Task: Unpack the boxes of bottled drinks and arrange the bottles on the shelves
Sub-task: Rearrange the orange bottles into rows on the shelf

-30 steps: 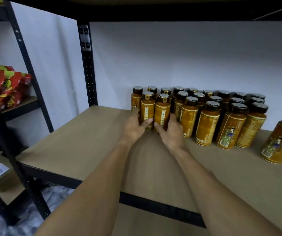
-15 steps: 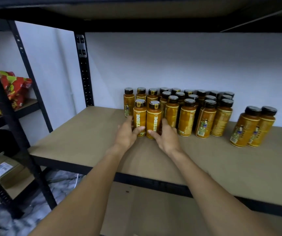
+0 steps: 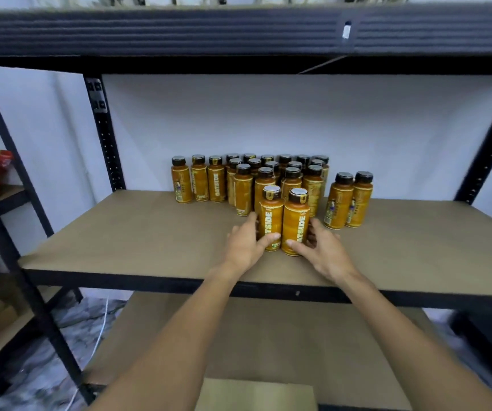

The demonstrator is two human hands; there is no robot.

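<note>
On the middle shelf [image 3: 120, 232], the left hand [image 3: 246, 247] has thumb and fingers clamped round the left OATSIDE bottle [image 3: 272, 216], and the right hand [image 3: 326, 252] likewise wraps the right OATSIDE bottle [image 3: 297, 221]; the two touch, just in front of the packed block [image 3: 243, 191]. Shoved toward 12 o'clock too hard or unevenly, these tall bottles could topple the block like skittles. Counted: a row of three bottles [image 3: 198, 183] at 10 o'clock, roughly fifteen caps in the block with the rear ones overlapping, two held, and a separate pair [image 3: 339, 203] at 2 o'clock.

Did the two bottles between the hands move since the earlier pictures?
Yes. The two bottles went right and toward the front edge of the shelf: from the left end of the other bottles to before their middle.
</note>
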